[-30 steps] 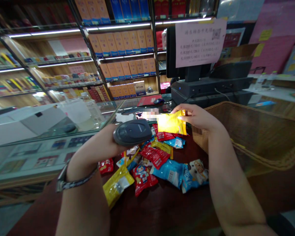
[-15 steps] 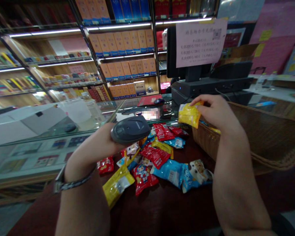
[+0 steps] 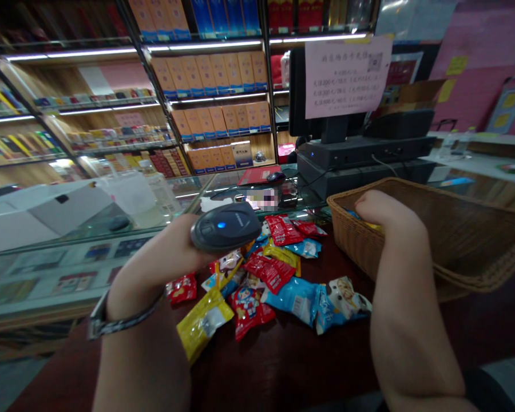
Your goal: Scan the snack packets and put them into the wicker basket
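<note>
Snack packets [image 3: 271, 269] in red, blue and yellow foil lie in a loose, overlapping heap on a dark reddish-brown surface [image 3: 283, 369], straight ahead of the person and between the two forearms. The left hand [image 3: 165, 257] holds up a handheld barcode scanner [image 3: 225, 228], its blue light lit, just above the back left of the heap and not touching any packet. The left fingers are mostly hidden behind the scanner body, but the hand looks closed firmly around it. A metal wristwatch [image 3: 120, 317] sits on the left wrist.

The right hand [image 3: 388, 216] reaches over the near rim of a woven wicker basket [image 3: 395, 182], which stands right of the heap and touches the surface. The right fingers are down inside the basket, hidden by the rim, so I cannot tell whether they are apart or closed on something. Bits of yellow and blue packets [image 3: 367, 222] show inside, right by the hand.

So far, only those few packets can be seen in the basket; its full contents are hidden. Most packets are still in the heap.

Behind are a glass display counter [image 3: 68, 274], a computer mouse [image 3: 275, 177], a till monitor [image 3: 298, 91] with a pink paper notice [image 3: 347, 77], and shelves of cartons [image 3: 210, 97].
</note>
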`<state>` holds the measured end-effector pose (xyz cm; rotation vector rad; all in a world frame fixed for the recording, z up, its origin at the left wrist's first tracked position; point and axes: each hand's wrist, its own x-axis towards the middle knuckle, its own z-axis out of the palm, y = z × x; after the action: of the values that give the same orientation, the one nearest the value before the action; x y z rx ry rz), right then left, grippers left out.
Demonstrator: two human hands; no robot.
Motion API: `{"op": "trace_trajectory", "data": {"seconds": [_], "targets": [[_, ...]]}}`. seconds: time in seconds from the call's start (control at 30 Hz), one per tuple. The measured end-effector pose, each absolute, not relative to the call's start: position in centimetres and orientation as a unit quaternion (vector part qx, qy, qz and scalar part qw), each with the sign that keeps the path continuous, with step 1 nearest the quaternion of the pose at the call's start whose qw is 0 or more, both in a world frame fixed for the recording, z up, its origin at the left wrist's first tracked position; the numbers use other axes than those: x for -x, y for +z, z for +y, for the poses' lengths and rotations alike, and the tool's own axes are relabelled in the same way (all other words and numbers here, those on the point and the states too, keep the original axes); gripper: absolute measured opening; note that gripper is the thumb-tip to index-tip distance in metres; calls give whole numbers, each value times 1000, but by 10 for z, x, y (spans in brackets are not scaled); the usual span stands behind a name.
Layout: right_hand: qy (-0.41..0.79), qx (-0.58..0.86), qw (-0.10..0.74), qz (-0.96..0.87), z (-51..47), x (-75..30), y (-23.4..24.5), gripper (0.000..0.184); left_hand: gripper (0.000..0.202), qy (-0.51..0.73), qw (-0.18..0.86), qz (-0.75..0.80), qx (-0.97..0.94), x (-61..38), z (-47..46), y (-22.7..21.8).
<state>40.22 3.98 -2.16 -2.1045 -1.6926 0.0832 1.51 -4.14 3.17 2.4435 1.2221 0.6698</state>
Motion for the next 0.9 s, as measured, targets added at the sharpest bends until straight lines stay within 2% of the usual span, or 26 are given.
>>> {"op": "trace_trajectory", "data": {"seconds": [0.1,0.17,0.27,0.37,0.43,0.57,0.7,0.9], "targets": [[50,733,239,-635,35,-385,-13,24,36,231,167,432,-856,-15,-43,34],[116,691,263,-663,38,-371,-14,22,38,230,172,434,-854,-15,-43,34],[252,657,160,-692,55,-340,-30,23,40,229,170,440,-851,-15,-43,33],[178,686,85,-700,75,-305,-56,25,41,226,168,445,-850,-14,-42,32],[138,711,74,-686,85,-287,-72,33,41,224,166,448,-850,-13,-42,32],[132,741,78,-654,96,-279,-88,39,37,225,146,453,-851,-11,-42,33],[130,753,94,-638,101,-293,-84,40,37,232,134,445,-854,-11,-41,34],[113,723,128,-670,83,-310,-51,28,40,223,143,457,-849,-10,-42,33]]}}
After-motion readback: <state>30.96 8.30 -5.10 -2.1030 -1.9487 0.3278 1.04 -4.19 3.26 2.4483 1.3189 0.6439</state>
